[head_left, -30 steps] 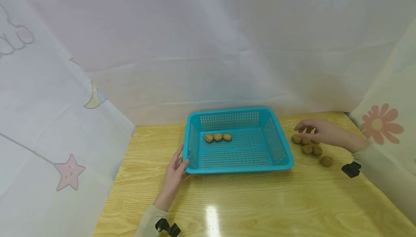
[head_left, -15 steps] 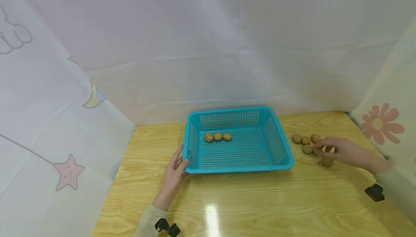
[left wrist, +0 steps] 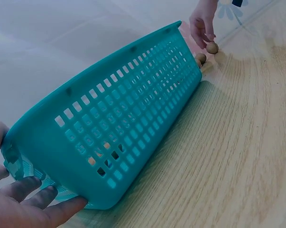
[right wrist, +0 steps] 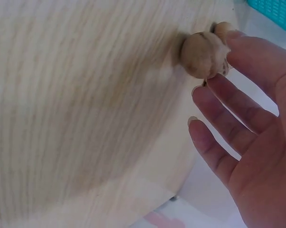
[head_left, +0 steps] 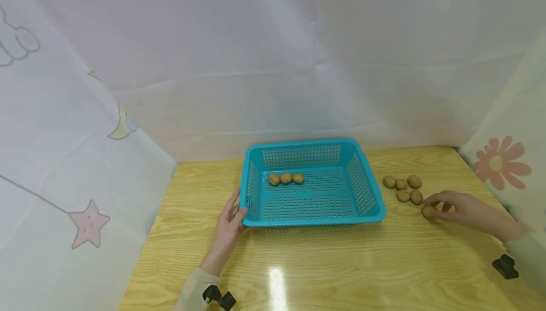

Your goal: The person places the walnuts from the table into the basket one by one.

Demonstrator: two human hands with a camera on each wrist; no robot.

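A blue plastic basket (head_left: 311,221) with slotted sides stands on the table. Three walnuts (head_left: 286,178) lie in a row inside it. My left hand (head_left: 226,235) grips the basket's left front corner; the left wrist view shows its fingers against the outer wall. To the right of the basket, my right hand (head_left: 465,211) reaches down to the nearest loose walnut (head_left: 428,212). Its fingertips touch that walnut (right wrist: 200,54) in the right wrist view, with the other fingers extended. Several more walnuts (head_left: 403,196) lie grouped between this hand and the basket.
The wooden table (head_left: 332,268) runs back to a pale cloth (head_left: 281,64) hanging behind the basket. More printed cloth (head_left: 89,223) closes off the left side, and a flower-printed one (head_left: 501,161) the right. Black wrist mounts sit on both sleeves.
My right hand has moved right and toward me, from over the far walnuts to the nearest one, uncovering the others. My left hand and the basket stay put.
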